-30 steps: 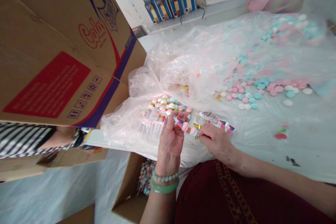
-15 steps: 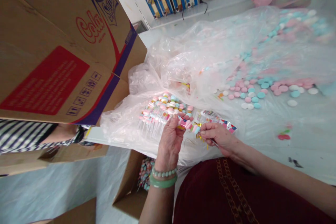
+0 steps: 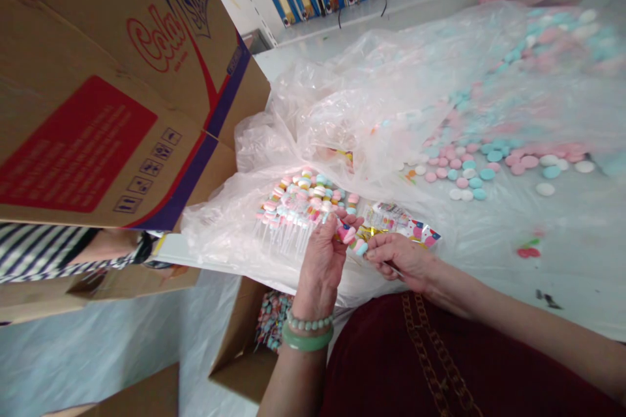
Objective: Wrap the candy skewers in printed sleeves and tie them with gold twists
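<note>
My left hand (image 3: 323, 257) is closed around a candy skewer (image 3: 348, 234) of pink and blue pieces, partly covered by a printed wrapper. My right hand (image 3: 401, 257) pinches the skewer's near end, and a thin stick shows under its fingers. Just behind the right hand lie gold twist ties (image 3: 370, 232) and clear printed wrappers (image 3: 415, 229). To the left of my left hand, a pile of finished candy skewers (image 3: 293, 205) rests on the plastic sheet with white sticks pointing toward me.
Loose pink, blue and white candies (image 3: 469, 176) are spread under and beside clear plastic (image 3: 342, 104). A big cardboard box (image 3: 98, 78) stands at left; below it shows another person's striped sleeve (image 3: 44, 251). An open carton (image 3: 235, 339) with candy skewers sits below the table edge.
My two hands stay together at the skewer. The gold strands that hung by my right fingers no longer show there; gold ties now show behind that hand. The view has shifted slightly.
</note>
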### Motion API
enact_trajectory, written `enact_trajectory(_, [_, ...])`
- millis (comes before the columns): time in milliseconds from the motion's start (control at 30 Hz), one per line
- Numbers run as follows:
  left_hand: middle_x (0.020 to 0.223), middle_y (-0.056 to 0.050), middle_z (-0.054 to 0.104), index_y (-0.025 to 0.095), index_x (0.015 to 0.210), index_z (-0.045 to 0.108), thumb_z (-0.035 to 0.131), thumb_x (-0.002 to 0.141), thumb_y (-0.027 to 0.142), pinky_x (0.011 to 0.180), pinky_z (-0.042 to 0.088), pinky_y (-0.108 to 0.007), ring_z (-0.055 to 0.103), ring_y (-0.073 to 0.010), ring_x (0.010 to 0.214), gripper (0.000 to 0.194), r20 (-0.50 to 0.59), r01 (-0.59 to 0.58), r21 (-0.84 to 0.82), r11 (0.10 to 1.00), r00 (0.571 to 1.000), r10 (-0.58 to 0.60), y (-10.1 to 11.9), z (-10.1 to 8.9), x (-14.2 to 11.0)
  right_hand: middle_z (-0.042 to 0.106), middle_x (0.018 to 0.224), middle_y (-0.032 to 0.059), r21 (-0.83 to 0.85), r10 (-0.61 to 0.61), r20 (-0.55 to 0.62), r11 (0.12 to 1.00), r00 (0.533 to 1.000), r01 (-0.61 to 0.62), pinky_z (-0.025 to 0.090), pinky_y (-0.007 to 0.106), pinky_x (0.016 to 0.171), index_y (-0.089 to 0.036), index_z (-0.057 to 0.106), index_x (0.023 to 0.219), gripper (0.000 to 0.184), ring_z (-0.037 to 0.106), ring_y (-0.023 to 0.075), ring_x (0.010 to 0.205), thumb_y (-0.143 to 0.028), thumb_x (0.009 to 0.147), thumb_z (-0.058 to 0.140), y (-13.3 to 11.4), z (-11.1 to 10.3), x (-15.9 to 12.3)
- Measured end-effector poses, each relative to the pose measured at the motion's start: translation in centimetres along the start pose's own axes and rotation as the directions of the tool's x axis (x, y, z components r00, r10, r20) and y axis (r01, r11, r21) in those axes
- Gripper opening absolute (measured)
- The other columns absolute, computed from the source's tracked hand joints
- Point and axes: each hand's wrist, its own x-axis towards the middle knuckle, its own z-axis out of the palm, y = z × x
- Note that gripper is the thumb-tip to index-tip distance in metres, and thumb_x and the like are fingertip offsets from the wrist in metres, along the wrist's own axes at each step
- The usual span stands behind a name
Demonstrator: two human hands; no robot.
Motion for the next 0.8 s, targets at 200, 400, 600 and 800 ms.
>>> enact_trajectory(200, [0.083,-0.004,0.069,0.015,0.086,0.068,0.077,0.07,0.036,0.086,0.051,-0.03,0.066,-0.017,0.087,0.028,0.012,-0.121,-0.084,0.989,0.992,0.123,-0.7,0.3,0.3,0.042,0.043,-0.0089,-0.056,-0.045,-0.061,0.998,0.997,0.041,0.017,0.019,0.035,-0.017,0.054,0.064,0.012,0.031,0.0041,0.036,-0.023,0.06,0.064,0.1,0.4,0.0])
enact_trajectory(400, [0.084,-0.003,0.068,0.016,0.085,0.067,0.077,0.07,0.04,0.1,0.043,-0.036,0.065,-0.0162,0.089,0.03,0.049,-0.163,-0.088,0.983,0.985,0.167,-0.9,0.4,0.3,0.042,0.043,-0.0093,0.069,0.105,0.101,0.991,0.989,-0.113,0.015,0.019,0.035,-0.017,0.053,0.067,0.015,0.028,0.0036,0.035,-0.019,0.057,0.065,0.2,-0.3,0.2])
enact_trajectory(600, [0.08,-0.004,0.07,0.015,0.089,0.068,0.073,0.075,0.038,0.093,0.047,-0.037,0.068,-0.0181,0.083,0.027,0.084,-0.105,0.033,0.994,0.991,0.102,-1.5,0.3,-0.1,0.04,0.042,-0.009,0.075,0.023,0.114,0.997,0.993,-0.031,0.015,0.02,0.036,-0.017,0.051,0.062,0.012,0.027,0.003,0.035,-0.018,0.06,0.063,-0.6,-0.4,0.2])
enact_trajectory(800, [0.083,-0.008,0.07,0.012,0.089,0.066,0.068,0.079,0.04,0.083,0.053,-0.036,0.068,-0.022,0.084,0.03,0.05,0.132,0.019,0.991,0.99,-0.133,-0.5,-0.4,0.4,0.04,0.045,-0.0094,0.097,0.007,0.125,0.995,0.992,-0.02,0.013,0.019,0.036,-0.016,0.052,0.064,0.013,0.025,0.0026,0.036,-0.02,0.062,0.064,-0.9,-0.9,0.2])
